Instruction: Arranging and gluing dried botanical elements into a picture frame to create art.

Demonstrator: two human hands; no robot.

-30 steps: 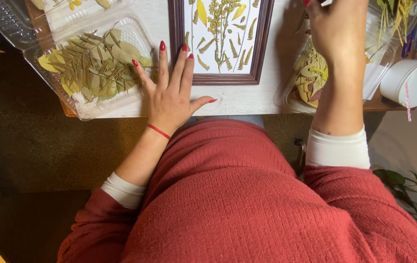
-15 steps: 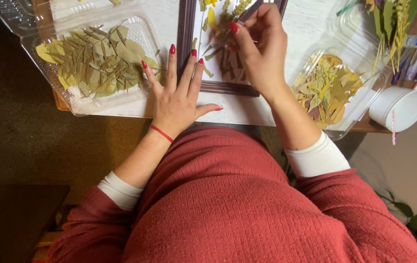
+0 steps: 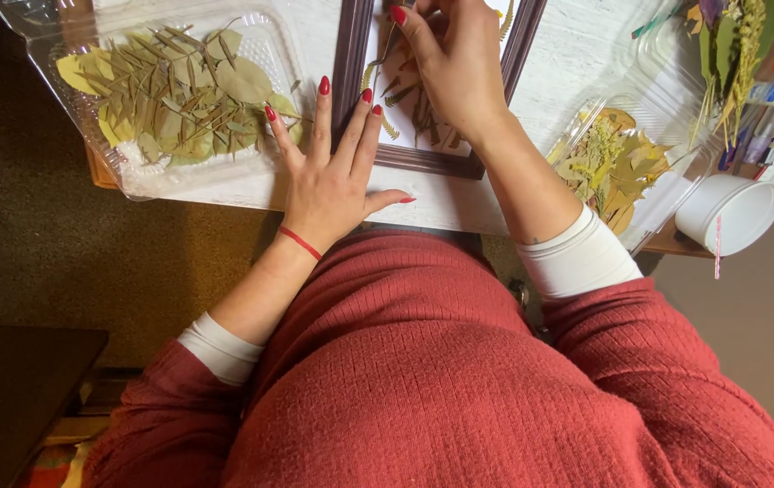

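A dark wooden picture frame (image 3: 425, 164) lies on the white table and holds white paper with pressed green leaves (image 3: 420, 116). My left hand (image 3: 331, 174) rests flat with fingers spread, its fingertips on the frame's left edge, and holds nothing. My right hand (image 3: 453, 65) hovers over the paper inside the frame. Its fingertips are pinched at the top of the view on what looks like a thin dried stem (image 3: 383, 52) hanging toward the paper.
A clear plastic tray (image 3: 132, 183) of dried olive-green leaves sits left of the frame. Another clear tray (image 3: 606, 165) with yellow and brown leaves sits to the right. A white cup (image 3: 729, 213), a glue bottle (image 3: 772, 93) and dried sprigs (image 3: 729, 50) stand further right.
My right hand moved left from above the right tray to over the framed paper, fingers pinched. My left hand stayed flat by the frame.
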